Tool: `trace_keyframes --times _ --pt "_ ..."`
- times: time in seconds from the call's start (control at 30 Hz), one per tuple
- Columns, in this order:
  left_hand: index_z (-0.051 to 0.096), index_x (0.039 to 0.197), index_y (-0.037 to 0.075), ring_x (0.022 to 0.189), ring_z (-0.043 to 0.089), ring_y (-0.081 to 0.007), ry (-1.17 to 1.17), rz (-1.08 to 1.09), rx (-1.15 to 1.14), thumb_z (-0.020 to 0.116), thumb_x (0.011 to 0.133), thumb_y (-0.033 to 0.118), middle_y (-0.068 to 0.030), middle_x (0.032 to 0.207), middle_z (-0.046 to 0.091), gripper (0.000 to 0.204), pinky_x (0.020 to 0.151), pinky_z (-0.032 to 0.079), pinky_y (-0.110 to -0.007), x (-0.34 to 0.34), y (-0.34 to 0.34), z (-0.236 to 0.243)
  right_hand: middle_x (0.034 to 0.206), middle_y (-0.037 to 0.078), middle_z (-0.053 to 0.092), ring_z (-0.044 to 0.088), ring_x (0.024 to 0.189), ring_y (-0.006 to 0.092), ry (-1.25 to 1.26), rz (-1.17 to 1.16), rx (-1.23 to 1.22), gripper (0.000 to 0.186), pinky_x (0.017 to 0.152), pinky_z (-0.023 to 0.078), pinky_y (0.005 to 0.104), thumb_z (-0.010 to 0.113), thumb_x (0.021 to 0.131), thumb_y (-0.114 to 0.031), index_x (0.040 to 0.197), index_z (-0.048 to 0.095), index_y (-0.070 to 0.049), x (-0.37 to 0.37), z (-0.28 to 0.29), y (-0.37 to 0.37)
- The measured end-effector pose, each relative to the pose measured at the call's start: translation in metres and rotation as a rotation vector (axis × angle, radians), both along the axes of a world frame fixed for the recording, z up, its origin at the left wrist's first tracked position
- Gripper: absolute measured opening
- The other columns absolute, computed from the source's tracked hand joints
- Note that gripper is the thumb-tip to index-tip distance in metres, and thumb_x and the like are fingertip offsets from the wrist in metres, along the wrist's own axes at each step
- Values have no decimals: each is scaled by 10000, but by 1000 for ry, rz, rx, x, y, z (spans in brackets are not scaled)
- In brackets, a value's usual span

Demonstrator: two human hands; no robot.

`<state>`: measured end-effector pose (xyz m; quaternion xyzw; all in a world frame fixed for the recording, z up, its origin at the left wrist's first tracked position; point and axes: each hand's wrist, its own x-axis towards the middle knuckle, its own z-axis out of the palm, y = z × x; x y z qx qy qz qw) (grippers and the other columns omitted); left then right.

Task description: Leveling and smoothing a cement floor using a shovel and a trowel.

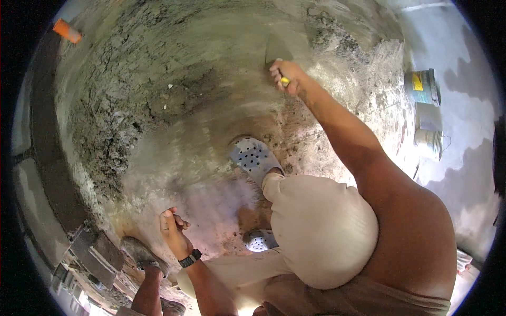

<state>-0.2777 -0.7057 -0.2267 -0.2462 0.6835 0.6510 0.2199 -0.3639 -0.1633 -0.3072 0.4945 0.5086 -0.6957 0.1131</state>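
Note:
My right hand (287,78) reaches far forward, its fingers wrapped round the yellow handle of a trowel (276,50). The trowel's blade lies against a smeared patch of wet grey mortar (226,47) on the floor. Closer in and to the left, my left hand (174,226) hovers with loosely bent fingers and nothing visible in it. A dark watch (190,257) circles that wrist. Below the hand is a smoother, pale stretch of floor.
Rough mortar clumps (113,137) lie at left. An orange cylinder (67,31) is at far left; two buckets (423,87) (429,143) line the right wall. My grey clogs (255,158) are below me. Another person's shoe (139,252) is at lower left, near blocks (97,255).

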Motion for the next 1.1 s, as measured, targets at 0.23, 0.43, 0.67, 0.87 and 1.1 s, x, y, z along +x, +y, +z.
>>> trace_keyframes --times 0.23,0.43,0.67,0.87,1.1 --pt "592 998 31 557 425 -77 58 173 -6 581 964 386 25 637 449 357 543 409 -243 10 -33 2 577 -19 471 449 429 111 292 82 -314 198 354 315 255 543 907 -191 723 500 -132 -102 -25 -128" --pt "595 1003 18 552 424 -80 72 205 33 588 961 385 22 638 449 369 542 409 -246 20 -32 25 615 -12 491 466 456 83 488 283 -372 100 383 379 258 586 856 -78 820 499 -109 -150 59 -166" --pt "599 990 10 549 411 -84 77 217 -8 590 956 403 20 637 452 395 542 399 -244 17 -35 24 859 234 673 683 787 378 639 684 1230 334 678 539 484 615 827 -219 1022 530 39 -208 110 -243" --pt "598 1000 6 561 414 -88 70 244 53 571 968 387 15 638 451 384 550 407 -257 28 -32 39 1042 214 657 654 931 400 395 1064 1276 443 823 510 501 553 927 -320 1212 474 9 -160 67 -211" --pt "599 1008 1 567 424 -91 102 262 114 554 982 363 13 638 450 365 554 415 -263 32 -43 39 749 58 519 486 558 150 168 112 16 336 447 429 321 531 943 -383 1078 529 -75 -5 74 -115"
